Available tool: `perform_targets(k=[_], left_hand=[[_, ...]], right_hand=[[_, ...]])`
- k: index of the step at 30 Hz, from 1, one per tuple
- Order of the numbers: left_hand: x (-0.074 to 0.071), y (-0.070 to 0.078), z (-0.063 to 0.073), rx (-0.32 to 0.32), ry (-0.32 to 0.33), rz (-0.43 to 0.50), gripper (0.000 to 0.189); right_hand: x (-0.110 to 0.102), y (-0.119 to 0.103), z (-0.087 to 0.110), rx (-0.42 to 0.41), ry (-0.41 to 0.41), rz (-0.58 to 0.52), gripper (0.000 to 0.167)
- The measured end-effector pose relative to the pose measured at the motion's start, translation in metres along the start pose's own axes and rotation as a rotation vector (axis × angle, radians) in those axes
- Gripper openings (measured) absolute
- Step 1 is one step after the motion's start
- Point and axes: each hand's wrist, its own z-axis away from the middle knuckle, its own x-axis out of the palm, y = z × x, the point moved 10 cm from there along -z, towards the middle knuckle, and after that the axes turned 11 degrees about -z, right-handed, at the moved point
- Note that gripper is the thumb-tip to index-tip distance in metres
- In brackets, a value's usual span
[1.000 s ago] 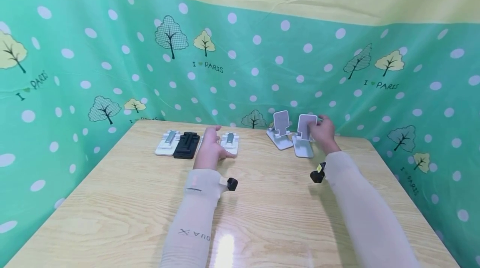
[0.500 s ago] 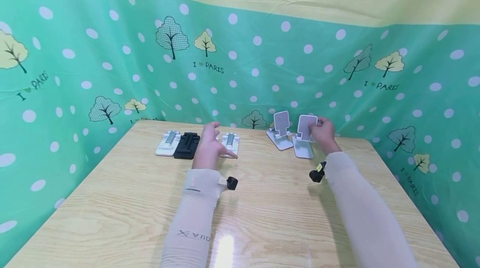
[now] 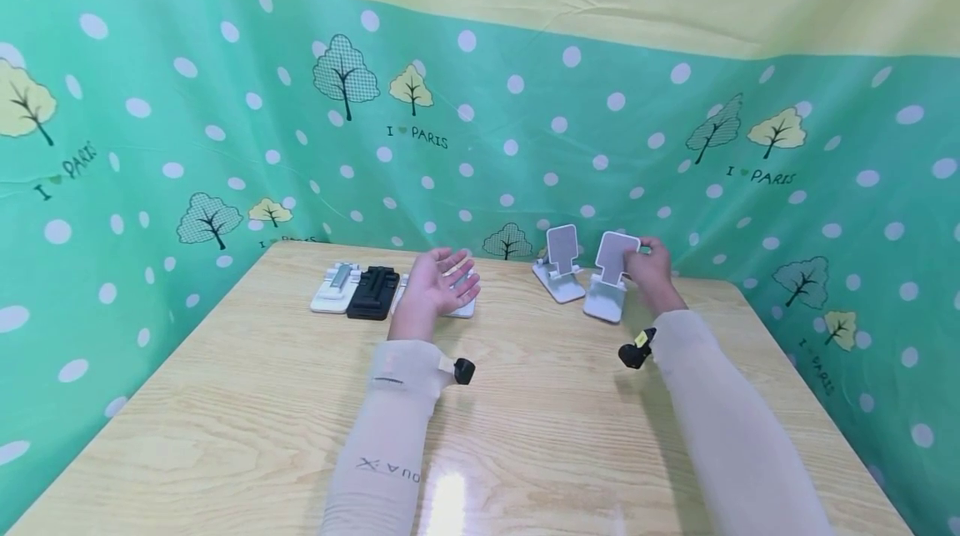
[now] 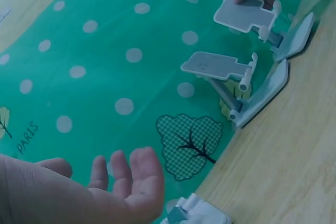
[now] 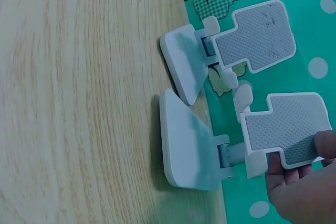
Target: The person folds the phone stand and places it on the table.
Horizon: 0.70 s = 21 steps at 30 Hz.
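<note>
Two white phone stands with grey pads stand unfolded at the back right of the table. My right hand [image 3: 651, 268] pinches the upper plate of the nearer phone stand [image 5: 289, 124], thumb on the grey pad and fingers behind it. Beside it, the other unfolded phone stand [image 5: 257, 35] is untouched. My left hand [image 3: 438, 286] hovers over the folded stands at the left, fingers loosely spread and palm turned up to the right, holding nothing. It partly covers a folded white phone stand [image 3: 465, 308]; another white one beneath the hand is mostly hidden.
A folded black phone stand [image 3: 372, 293] and a folded white phone stand [image 3: 336, 288] lie in the row left of my left hand. A green polka-dot curtain [image 3: 510, 144] hangs right behind the wooden table [image 3: 525, 403].
My left hand has turned from palm down to palm up, its fingers swinging right. The right-hand stand's plate and base have tilted and shifted slightly with my right hand.
</note>
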Motion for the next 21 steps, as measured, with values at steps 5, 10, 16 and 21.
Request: perform_targets(k=[5, 10, 16, 21], left_hand=[[-0.001, -0.004, -0.006, -0.003, -0.015, 0.004, 0.047], [-0.001, -0.009, -0.009, -0.019, -0.03, 0.012, 0.047], [-0.001, -0.015, -0.014, -0.023, -0.034, 0.014, 0.046], [0.005, -0.022, -0.019, -0.035, -0.072, -0.034, 0.05]], right_hand=[[0.002, -0.001, 0.0, 0.012, 0.005, -0.062, 0.044], [0.008, -0.01, 0.006, 0.012, 0.013, -0.079, 0.041], [0.019, -0.02, 0.016, -0.008, 0.003, -0.077, 0.038], [0.03, -0.025, 0.025, -0.001, -0.01, -0.067, 0.04]])
